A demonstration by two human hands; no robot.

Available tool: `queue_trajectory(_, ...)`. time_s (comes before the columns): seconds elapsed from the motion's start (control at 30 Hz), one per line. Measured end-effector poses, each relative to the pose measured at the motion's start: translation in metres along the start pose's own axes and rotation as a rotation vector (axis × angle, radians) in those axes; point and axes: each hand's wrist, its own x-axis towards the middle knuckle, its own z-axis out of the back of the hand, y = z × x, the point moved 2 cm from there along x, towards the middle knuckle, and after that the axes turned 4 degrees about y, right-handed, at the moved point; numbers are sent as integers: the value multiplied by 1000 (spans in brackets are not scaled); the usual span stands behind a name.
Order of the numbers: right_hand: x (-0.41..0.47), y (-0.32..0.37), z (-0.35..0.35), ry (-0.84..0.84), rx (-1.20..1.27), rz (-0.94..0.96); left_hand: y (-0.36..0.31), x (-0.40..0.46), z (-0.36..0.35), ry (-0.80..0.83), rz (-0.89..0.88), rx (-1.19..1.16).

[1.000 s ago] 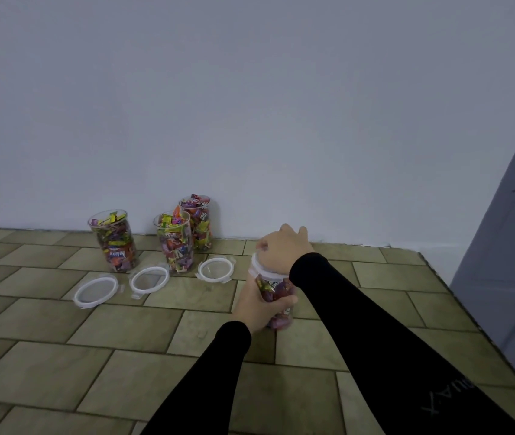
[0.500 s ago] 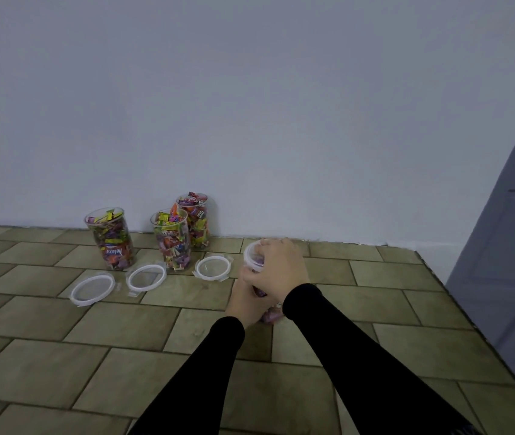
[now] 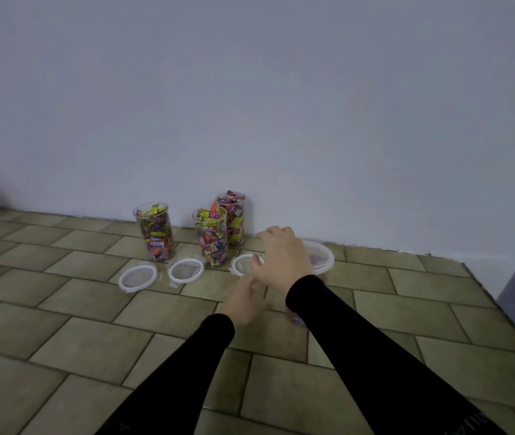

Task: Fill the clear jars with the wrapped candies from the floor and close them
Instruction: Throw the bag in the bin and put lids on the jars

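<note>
Both hands have let go: the right hand [image 3: 283, 259] hovers with spread fingers before the white-lidded clear candy jar [image 3: 320, 259] on the tiled floor [image 3: 61, 340], hiding most of it; the left hand [image 3: 245, 301], blurred, hangs relaxed nearer.

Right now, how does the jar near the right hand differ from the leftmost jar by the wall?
The jar near the right hand has a white lid on; the leftmost jar is open. The first is partly hidden by the right hand; the second is fully visible. Both are clear and hold candies.
</note>
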Motion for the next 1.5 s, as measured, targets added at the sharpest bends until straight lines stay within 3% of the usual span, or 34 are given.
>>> queue_trajectory(0.17, 21, 25, -35, 137, 138, -26, 42, -2, 51, -175, 129, -10)
queue_trajectory(0.33, 42, 27, -71, 285, -7, -66, 70, 14, 90, -340, 172, -54)
queue_trajectory(0.57, 72, 10, -127, 435, 11, -204, 77, 57, 113, -483, 145, -136)
queue_trajectory(0.77, 88, 4, -149, 427, -47, -205, 78, 101, 128, -486, 46, -335)
queue_trajectory(1.1, 101, 1, -146, 453, -148, -242, 93, 132, 124, -491, -69, -331)
queue_trajectory(1.23, 111, 8, -123, 356, -93, -339, 96, 128, 121, -483, -80, -322)
queue_trajectory(1.5, 118, 27, -64, -123, 64, -316, 96, 111, 120, -411, -95, -338)
